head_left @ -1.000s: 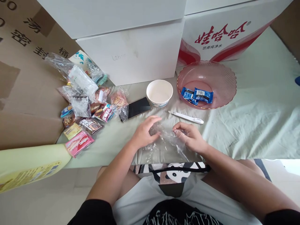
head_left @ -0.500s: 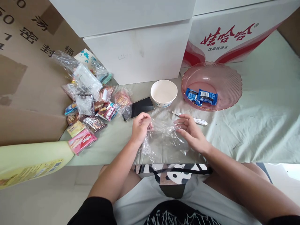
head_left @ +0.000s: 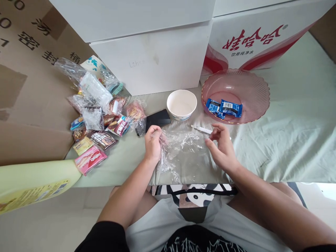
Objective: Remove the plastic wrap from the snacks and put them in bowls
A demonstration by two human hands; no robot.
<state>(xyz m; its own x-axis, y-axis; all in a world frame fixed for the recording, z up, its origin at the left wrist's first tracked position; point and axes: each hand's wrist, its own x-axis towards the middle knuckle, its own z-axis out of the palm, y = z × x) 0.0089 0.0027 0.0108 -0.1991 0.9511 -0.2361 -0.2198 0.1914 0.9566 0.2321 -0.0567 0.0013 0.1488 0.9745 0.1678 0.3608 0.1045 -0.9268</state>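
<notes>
A crumpled clear plastic bag (head_left: 183, 143) is stretched between my two hands just above the cloth-covered table. My left hand (head_left: 153, 142) is closed in a pinch on its left end. At the bag's right edge, my right hand (head_left: 222, 147) has its thumb and fingers curled together on the film. Partly hidden behind the right hand lies a slim white tool (head_left: 201, 129) that looks like a small cutter. Beyond the bag stands a white paper bowl (head_left: 182, 105), with nothing visible inside. A dark phone (head_left: 158, 119) lies left of the bowl.
A pink ribbed basin (head_left: 256, 101) at the right holds blue wrapped packets (head_left: 231, 108). Packaged snacks (head_left: 101, 112) are heaped at the left against a brown carton (head_left: 31, 105). White boxes (head_left: 152, 59) wall off the back. A yellow-green package (head_left: 39, 182) juts in at the left front.
My hands have moved apart, the right one shifting rightward and the left one slightly left. The bag is drawn wider between them, and the right hand covers more of the white tool.
</notes>
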